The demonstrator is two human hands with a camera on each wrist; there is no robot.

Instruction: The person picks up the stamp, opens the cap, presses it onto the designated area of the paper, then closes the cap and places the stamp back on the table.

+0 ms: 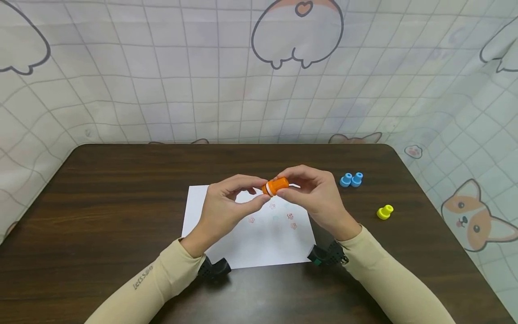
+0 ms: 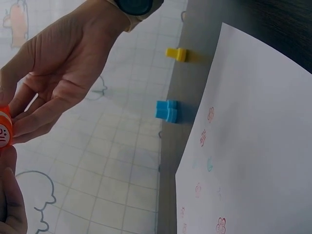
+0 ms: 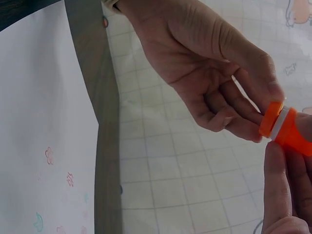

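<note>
Both hands meet over a white sheet of paper (image 1: 259,245), holding a small orange stamp (image 1: 278,184) with a white band. The left hand (image 1: 226,204) pinches its left end, an orange cap (image 3: 270,118), between thumb and fingers. The right hand (image 1: 313,193) grips the longer orange body from the other side. A white disc with a red pattern shows on the end of the stamp (image 2: 4,135) in the left wrist view. Small red and bluish-green printed marks (image 1: 290,216) dot the paper, partly hidden behind the hands.
Two light-blue stamps (image 1: 351,180) stand side by side to the right of the paper. A yellow stamp (image 1: 385,212) is nearer the right edge of the dark wooden table (image 1: 101,216). A white gridded cloth (image 1: 162,90) with cartoon dogs hangs behind the table.
</note>
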